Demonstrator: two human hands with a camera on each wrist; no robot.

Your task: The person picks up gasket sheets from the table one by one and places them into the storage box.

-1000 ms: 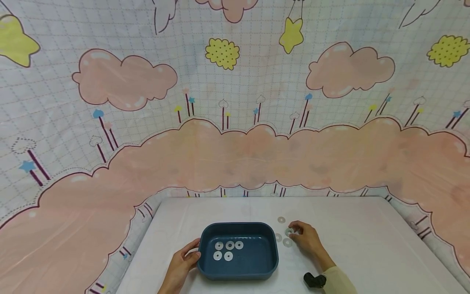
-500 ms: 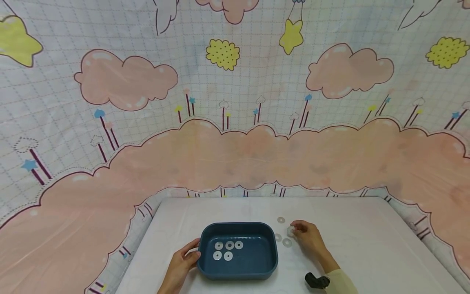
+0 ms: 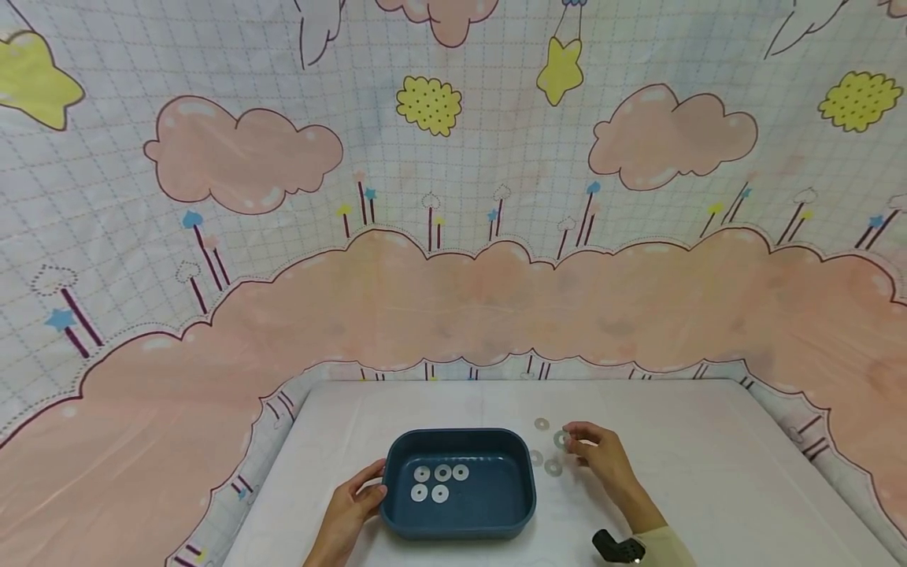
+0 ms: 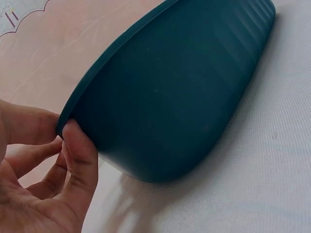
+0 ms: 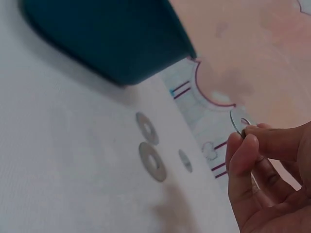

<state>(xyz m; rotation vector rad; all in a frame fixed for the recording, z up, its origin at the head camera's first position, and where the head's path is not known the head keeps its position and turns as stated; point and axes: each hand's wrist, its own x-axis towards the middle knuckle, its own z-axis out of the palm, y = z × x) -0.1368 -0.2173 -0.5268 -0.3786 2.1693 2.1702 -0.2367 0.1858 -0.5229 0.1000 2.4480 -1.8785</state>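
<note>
My left hand (image 3: 345, 508) pinches the left rim of a dark blue plastic basin (image 3: 496, 500); in the left wrist view, the thumb and fingers (image 4: 80, 150) grip its edge. Several flat metal washers (image 3: 440, 494) lie in two rows on the left part of the basin's floor. To the right of the basin, my right hand (image 3: 602, 457) holds another washer (image 5: 237, 120) by its edge between thumb and fingertips. The right wrist view shows this washer raised off the table. Three more washers (image 5: 153, 161) lie flat on the white cloth near that hand.
A white-covered table (image 3: 708, 472) carries everything. Behind it hangs a patterned cloth (image 3: 496, 307) with pink clouds and yellow stars. A black device (image 3: 618, 546) sits at my right wrist, by the sleeve (image 3: 662, 547).
My right hand has moved slightly right with the washer, whose face now shows more plainly than half a second ago. The left hand and basin stay nearly in place.
</note>
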